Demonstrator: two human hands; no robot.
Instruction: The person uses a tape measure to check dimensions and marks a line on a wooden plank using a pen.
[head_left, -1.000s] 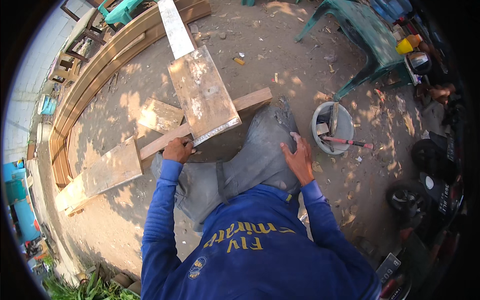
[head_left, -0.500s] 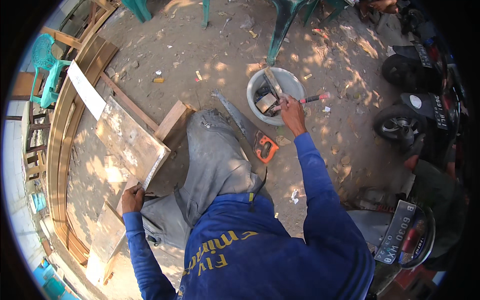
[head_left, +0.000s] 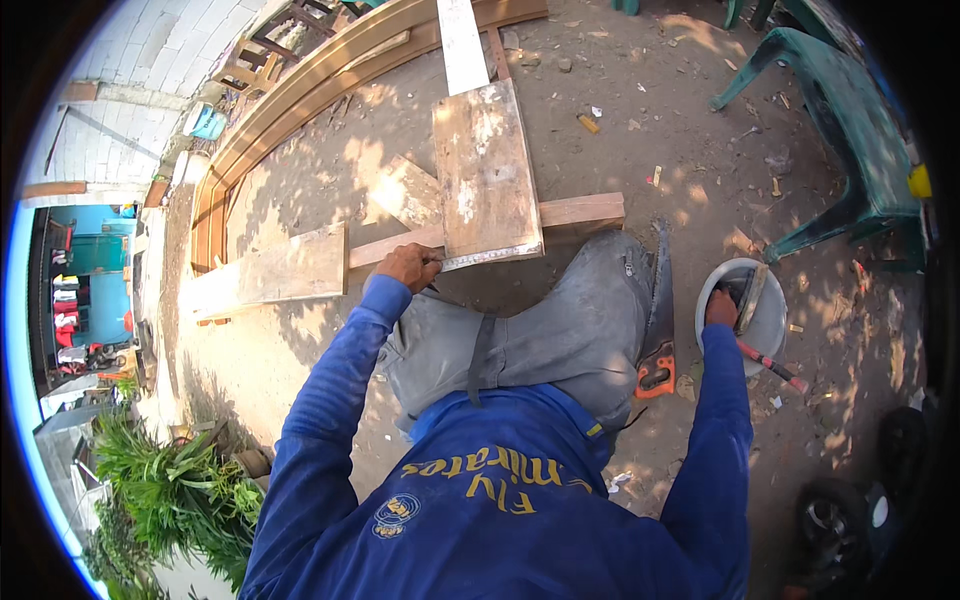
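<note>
My left hand [head_left: 408,265] is closed on a pale measuring strip [head_left: 490,257] with markings, held along the near edge of a stained board [head_left: 485,165]. That board lies across a timber rail [head_left: 584,210], with another board [head_left: 290,260] at the left. My right hand [head_left: 722,308] reaches into a grey bucket [head_left: 768,325] holding a wood piece [head_left: 752,298] and other items; its fingers are mostly hidden. A red-handled tool [head_left: 775,368] sticks out of the bucket. A handsaw [head_left: 654,370] with an orange handle lies beside my right knee.
A green plastic chair [head_left: 820,110] stands at upper right. Curved wooden beams [head_left: 250,125] run along the upper left near a block wall [head_left: 140,80]. Plants [head_left: 170,500] are at lower left, a blue doorway area [head_left: 90,250] at far left, and motorbike wheels [head_left: 830,520] at lower right.
My right hand has moved from my knee down into the bucket. The view swung right and back left. My left hand remains at the board's edge.
</note>
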